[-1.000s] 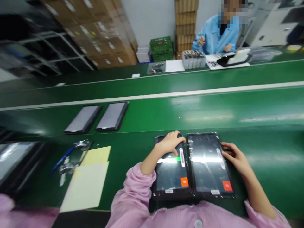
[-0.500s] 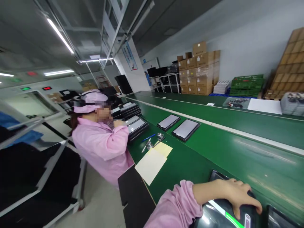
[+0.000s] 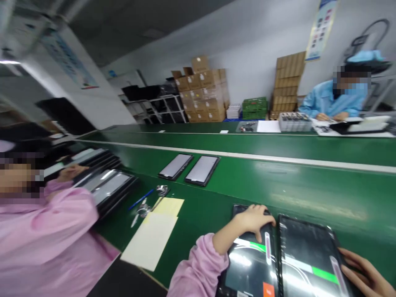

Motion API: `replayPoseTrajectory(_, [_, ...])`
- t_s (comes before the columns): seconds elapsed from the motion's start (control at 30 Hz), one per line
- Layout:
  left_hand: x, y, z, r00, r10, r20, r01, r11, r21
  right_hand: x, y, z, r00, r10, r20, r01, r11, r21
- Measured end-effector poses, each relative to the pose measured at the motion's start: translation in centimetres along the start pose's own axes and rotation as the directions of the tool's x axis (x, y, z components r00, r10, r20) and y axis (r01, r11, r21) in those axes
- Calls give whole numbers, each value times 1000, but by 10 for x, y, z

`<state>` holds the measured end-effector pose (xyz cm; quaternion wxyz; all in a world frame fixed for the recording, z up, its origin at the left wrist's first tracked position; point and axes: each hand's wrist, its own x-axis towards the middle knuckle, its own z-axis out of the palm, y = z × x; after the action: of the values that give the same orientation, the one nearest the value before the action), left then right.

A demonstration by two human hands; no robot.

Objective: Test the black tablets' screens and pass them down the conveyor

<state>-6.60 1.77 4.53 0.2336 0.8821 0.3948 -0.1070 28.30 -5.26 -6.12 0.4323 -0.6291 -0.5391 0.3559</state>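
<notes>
Side by side on the near green bench lie two black tablet-like panels with glossy, film-like faces and a white-and-green strip. My left hand (image 3: 254,222) is over the upper part of the left panel (image 3: 250,266), fingers bent over its right edge and thumb on its face. Part of that panel is covered by my hand and pink sleeve. At the lower right, my right hand (image 3: 369,272) grips the right edge of the right panel (image 3: 309,243), its fingers partly cut off by the frame. A narrow gap separates the panels.
Two pale-screened panels (image 3: 202,170) lie further up the bench. Paper sheets (image 3: 151,239), a blue pen (image 3: 140,199) and small clear rolls are to the left. A co-worker in pink (image 3: 46,231) sits beside stacked panels (image 3: 114,185); a person in blue (image 3: 328,99) works across.
The view has swung right, bringing my right hand, the whole right panel and the person in blue into sight. My left hand stays on the left panel.
</notes>
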Motion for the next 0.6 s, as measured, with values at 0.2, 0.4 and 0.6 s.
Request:
replayPoseTrajectory(0.2, [-3, -1, 4, 997, -19, -75, 14, 997, -70, -14, -30, -9, 994, 76, 74, -83, 992, 94])
replayPoseTrajectory(0.4, [-6, 2, -3, 997, -8, -77, -1, 993, -117, -12, -38, -13, 984, -69, 167, 73, 997, -18])
replayPoseTrajectory(0.6, [-5, 0, -1, 998, -35, -54, 27, 989, -143, 34, -40, -5, 976, -97, 194, 116, 990, -86])
